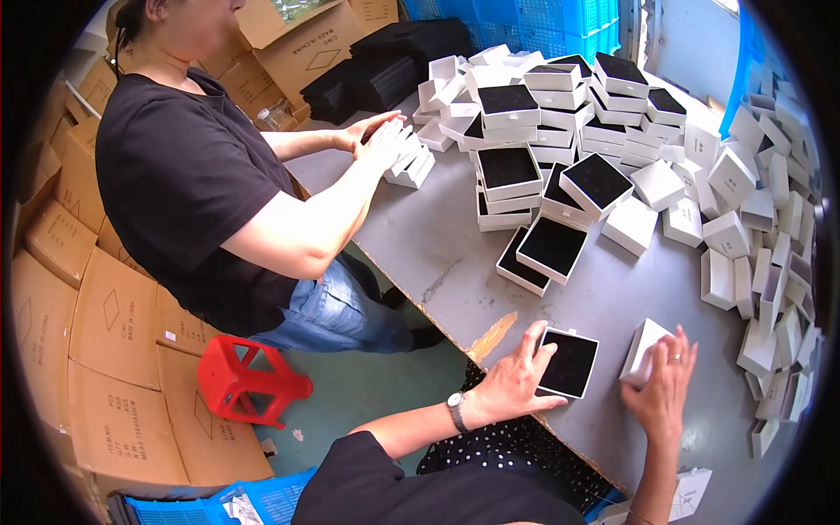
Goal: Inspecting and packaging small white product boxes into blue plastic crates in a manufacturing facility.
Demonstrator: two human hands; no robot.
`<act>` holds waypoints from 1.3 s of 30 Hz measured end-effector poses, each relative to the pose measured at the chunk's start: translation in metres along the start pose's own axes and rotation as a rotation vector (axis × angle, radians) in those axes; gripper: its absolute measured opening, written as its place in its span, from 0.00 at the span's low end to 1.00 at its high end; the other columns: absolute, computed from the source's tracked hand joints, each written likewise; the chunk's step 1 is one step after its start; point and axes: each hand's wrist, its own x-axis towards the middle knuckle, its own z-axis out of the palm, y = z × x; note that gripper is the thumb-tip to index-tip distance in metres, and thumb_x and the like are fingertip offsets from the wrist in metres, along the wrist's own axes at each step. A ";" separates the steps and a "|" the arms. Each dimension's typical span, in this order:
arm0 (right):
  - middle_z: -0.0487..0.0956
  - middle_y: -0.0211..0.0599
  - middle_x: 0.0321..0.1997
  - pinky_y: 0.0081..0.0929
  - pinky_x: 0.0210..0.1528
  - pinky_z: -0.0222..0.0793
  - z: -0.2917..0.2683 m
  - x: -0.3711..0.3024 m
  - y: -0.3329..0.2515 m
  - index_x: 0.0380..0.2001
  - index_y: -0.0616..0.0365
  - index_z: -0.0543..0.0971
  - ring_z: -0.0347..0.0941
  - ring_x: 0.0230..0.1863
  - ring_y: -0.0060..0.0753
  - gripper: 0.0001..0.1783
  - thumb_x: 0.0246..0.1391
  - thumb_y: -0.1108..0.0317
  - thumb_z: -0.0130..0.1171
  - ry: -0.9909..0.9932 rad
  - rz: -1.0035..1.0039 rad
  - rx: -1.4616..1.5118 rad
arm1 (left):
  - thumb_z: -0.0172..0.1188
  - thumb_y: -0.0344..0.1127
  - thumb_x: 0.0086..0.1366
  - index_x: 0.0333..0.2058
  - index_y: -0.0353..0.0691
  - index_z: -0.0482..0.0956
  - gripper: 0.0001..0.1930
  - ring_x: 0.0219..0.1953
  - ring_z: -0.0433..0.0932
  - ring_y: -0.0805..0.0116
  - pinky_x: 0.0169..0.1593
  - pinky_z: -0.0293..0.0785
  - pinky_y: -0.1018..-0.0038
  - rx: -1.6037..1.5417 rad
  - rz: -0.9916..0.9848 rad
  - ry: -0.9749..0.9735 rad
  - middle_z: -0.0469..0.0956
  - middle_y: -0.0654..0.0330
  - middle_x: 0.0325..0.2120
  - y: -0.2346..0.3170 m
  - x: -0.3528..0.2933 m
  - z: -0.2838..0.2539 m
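So the open box with the black lining (570, 363) sits flat near the table's front edge, lower middle of the frame, right between the two hands. Best bet for this step, imo: keep it steady with light pressure on the outer walls, fingers off the black part, and line up the white box piece (640, 352) square before the two meet, or a corner could snag.

The left hand (510, 381) is just left of the lined box, spread fairly wide, fingertips at its left edge, not wrapped round it. The right hand (662, 389) is well off to the box's right, half curled over that white piece; can't tell if it's really gripping.

Further out on the grey table (411, 232): stacked black-lined boxes (510, 166) up top, loose white boxes (735, 175) along the right. Co-worker (184, 166) upper left, red stool (229, 378) below.
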 end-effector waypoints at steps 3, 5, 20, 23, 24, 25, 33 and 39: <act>0.68 0.51 0.62 0.55 0.69 0.57 0.003 -0.013 0.015 0.40 0.56 0.72 0.59 0.68 0.60 0.30 0.29 0.69 0.72 -0.172 0.036 0.136 | 0.74 0.49 0.51 0.53 0.29 0.70 0.38 0.54 0.72 0.41 0.54 0.77 0.57 0.027 0.085 -0.031 0.62 0.41 0.56 0.001 0.006 0.003; 0.67 0.51 0.62 0.55 0.69 0.57 0.008 -0.019 0.029 0.41 0.55 0.72 0.58 0.68 0.60 0.34 0.24 0.67 0.74 -0.167 0.123 0.179 | 0.75 0.49 0.50 0.51 0.29 0.70 0.38 0.55 0.71 0.42 0.56 0.75 0.57 0.126 0.117 0.005 0.63 0.42 0.56 0.003 0.010 -0.001; 0.66 0.49 0.61 0.54 0.66 0.56 0.007 -0.054 0.011 0.43 0.51 0.74 0.60 0.65 0.59 0.36 0.21 0.67 0.73 -0.193 -0.036 0.453 | 0.79 0.49 0.43 0.64 0.33 0.59 0.54 0.47 0.77 0.40 0.52 0.78 0.57 -0.110 0.211 -0.433 0.54 0.44 0.65 0.020 0.013 -0.023; 0.66 0.48 0.60 0.54 0.66 0.57 0.010 -0.052 0.012 0.43 0.49 0.75 0.60 0.64 0.59 0.35 0.21 0.68 0.73 -0.183 -0.074 0.469 | 0.78 0.47 0.42 0.67 0.33 0.58 0.56 0.54 0.71 0.42 0.59 0.73 0.57 -0.031 0.364 -0.348 0.56 0.46 0.66 0.011 0.024 -0.005; 0.66 0.48 0.60 0.54 0.66 0.57 0.010 -0.052 0.014 0.42 0.49 0.75 0.60 0.64 0.59 0.35 0.21 0.68 0.73 -0.181 -0.097 0.479 | 0.78 0.46 0.42 0.67 0.34 0.59 0.55 0.57 0.68 0.43 0.61 0.70 0.56 0.022 0.423 -0.324 0.59 0.46 0.64 0.008 0.027 -0.001; 0.66 0.48 0.60 0.54 0.66 0.57 0.008 -0.052 0.016 0.42 0.49 0.75 0.60 0.64 0.59 0.35 0.21 0.68 0.73 -0.179 -0.085 0.475 | 0.77 0.46 0.42 0.66 0.34 0.61 0.53 0.60 0.62 0.43 0.65 0.65 0.54 -0.031 0.386 -0.304 0.63 0.46 0.61 0.007 0.027 0.002; 0.67 0.48 0.57 0.54 0.63 0.58 0.012 -0.066 0.000 0.40 0.50 0.76 0.62 0.61 0.57 0.34 0.19 0.66 0.74 -0.147 -0.087 0.528 | 0.77 0.49 0.43 0.68 0.34 0.57 0.57 0.65 0.57 0.38 0.68 0.56 0.49 -0.061 0.366 -0.180 0.61 0.42 0.60 0.003 0.022 0.029; 0.67 0.49 0.56 0.53 0.63 0.58 0.009 -0.059 -0.006 0.41 0.51 0.76 0.63 0.61 0.57 0.34 0.20 0.66 0.73 -0.151 -0.103 0.512 | 0.78 0.56 0.45 0.72 0.34 0.51 0.62 0.65 0.57 0.41 0.70 0.53 0.52 -0.204 0.278 -0.097 0.62 0.44 0.61 0.006 0.016 0.035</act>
